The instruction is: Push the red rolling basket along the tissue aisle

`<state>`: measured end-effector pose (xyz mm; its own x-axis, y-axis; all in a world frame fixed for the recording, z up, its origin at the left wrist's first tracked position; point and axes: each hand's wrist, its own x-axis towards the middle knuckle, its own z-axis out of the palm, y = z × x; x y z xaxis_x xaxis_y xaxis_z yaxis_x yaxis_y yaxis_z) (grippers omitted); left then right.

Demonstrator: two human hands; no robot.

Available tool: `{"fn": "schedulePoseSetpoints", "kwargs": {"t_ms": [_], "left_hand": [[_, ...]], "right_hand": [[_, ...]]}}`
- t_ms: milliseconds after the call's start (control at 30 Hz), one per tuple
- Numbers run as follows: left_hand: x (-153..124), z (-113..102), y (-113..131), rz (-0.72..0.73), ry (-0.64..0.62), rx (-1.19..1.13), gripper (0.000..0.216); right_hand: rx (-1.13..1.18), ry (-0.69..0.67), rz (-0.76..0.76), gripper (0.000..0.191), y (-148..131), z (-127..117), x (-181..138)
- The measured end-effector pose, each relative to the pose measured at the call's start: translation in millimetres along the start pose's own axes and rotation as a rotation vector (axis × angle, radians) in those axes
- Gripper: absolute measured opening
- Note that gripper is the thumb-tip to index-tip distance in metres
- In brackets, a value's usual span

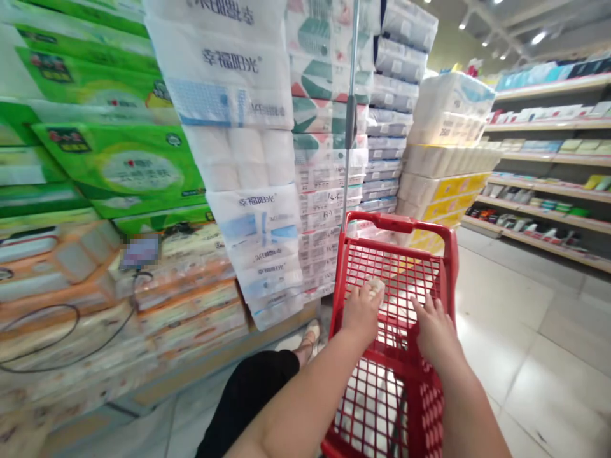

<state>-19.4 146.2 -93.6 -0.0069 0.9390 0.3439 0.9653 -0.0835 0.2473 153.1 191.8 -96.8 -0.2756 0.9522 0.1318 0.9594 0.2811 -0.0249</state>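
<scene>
A red plastic mesh shopping cart [450,261] stands in front of me. My left hand [361,313] is over its left side, with the fingers closed on a small pale crumpled wad [376,290], perhaps tissue or cloth. On the cart's right side is my right hand [433,324], its fingers apart and nothing seen in them. Whether that hand touches the mesh, I cannot tell. The cart's handle bar [410,224] lies beyond both hands, at the far end.
Tall stacks of white toilet roll packs [252,156] rise left of the cart. Green tissue packs [138,165] and orange-and-white packs [191,318] fill the left display, with a black cable [112,343] across them. Shelves [548,156] line the right beyond the tiled floor [520,324].
</scene>
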Motion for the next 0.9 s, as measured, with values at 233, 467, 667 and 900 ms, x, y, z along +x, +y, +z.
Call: {"fn": "schedulePoseSetpoints", "kwargs": {"t_ms": [233,467,667,900], "left_hand": [[-11.2,3.7,19.2,0.36,-0.094,-0.067,0.046],[-2.0,-3.9,0.4,0.093,-0.006,-0.008,0.045],[7.0,-9.4,-18.6,-0.179,0.022,0.034,0.05],[6.1,0.1,-1.2,0.095,-0.023,-0.075,0.048]], "right_hand": [[-0.014,-0.008,-0.005,0.072,-2.4,-1.3,1.4],[0.02,-0.007,-0.011,0.081,-2.7,-1.6,0.0],[0.091,-0.03,0.011,0.086,-2.4,-4.4,1.4],[0.146,-0.02,0.015,0.084,-0.9,-10.2,3.6]]}}
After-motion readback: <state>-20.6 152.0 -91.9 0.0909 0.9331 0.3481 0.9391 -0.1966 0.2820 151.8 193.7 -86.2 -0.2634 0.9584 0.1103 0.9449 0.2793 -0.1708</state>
